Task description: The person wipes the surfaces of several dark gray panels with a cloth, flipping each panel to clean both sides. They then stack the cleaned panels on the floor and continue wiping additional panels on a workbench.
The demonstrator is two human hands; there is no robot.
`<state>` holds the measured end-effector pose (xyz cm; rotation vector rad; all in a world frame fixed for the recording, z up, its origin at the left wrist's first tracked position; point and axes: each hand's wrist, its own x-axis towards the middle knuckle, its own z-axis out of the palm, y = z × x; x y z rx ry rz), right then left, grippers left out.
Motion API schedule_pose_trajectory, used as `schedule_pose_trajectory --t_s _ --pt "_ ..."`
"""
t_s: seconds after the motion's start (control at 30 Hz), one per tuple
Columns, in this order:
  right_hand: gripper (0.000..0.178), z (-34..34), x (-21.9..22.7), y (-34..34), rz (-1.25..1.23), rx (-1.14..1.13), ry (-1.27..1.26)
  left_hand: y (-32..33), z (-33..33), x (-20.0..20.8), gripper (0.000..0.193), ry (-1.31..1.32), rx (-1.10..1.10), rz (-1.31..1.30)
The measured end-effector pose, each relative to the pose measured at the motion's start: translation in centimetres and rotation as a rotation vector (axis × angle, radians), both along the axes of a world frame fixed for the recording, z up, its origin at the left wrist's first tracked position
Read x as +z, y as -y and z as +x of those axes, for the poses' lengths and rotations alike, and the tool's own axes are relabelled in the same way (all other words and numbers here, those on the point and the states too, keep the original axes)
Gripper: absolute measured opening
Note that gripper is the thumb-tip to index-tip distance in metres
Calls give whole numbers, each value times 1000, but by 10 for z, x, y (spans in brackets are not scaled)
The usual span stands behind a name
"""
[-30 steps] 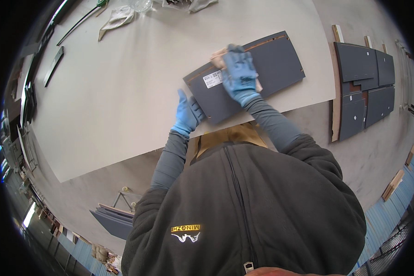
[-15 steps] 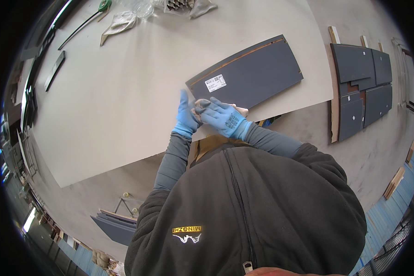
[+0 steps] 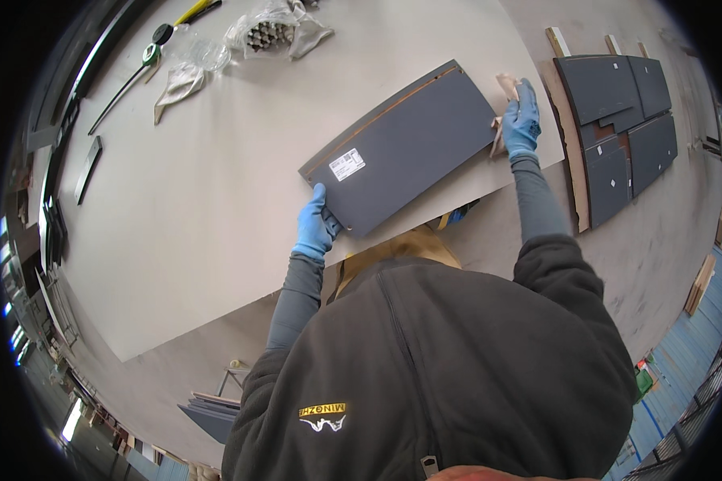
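A dark grey board (image 3: pixel 413 152) lies at a slant on the white table, with a white label (image 3: pixel 346 165) near its left end and an orange-brown groove along its far edge. My left hand (image 3: pixel 316 224), in a blue glove, grips the board's near left corner, the thumb on top and the fingers at the edge. At the other end my right hand (image 3: pixel 521 122), also gloved in blue, is closed on a pale pinkish cloth (image 3: pixel 498 136). The cloth hangs by the board's right edge; whether it touches is hard to tell.
On the white table (image 3: pixel 208 208) stand a clear plastic bottle (image 3: pixel 204 52) and an open bag of metal parts (image 3: pixel 271 36) at the back. A tape measure (image 3: pixel 150 54) and a narrow dark strip (image 3: pixel 89 170) lie left. More grey boards (image 3: pixel 618 120) are stacked at the right.
My right hand has moved right with the cloth, from beside my left hand to the board's right end. My left hand has taken hold of the board's left corner.
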<state>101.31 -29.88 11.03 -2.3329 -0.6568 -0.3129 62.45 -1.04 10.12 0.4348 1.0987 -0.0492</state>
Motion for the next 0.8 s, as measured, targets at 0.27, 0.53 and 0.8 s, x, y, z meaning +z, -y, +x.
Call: schedule_pose_trajectory --t_s 0.27,0.53,0.8 --pt "53 -192 22 -144 -247 977 241 0 -5 -7 45 95 96 -110" --pt "45 -27 -8 -106 -359 294 -6 7 -3 -2 49 39 45 20" --pt "40 -2 0 -54 -23 216 136 6 -5 -7 51 74 41 -11"
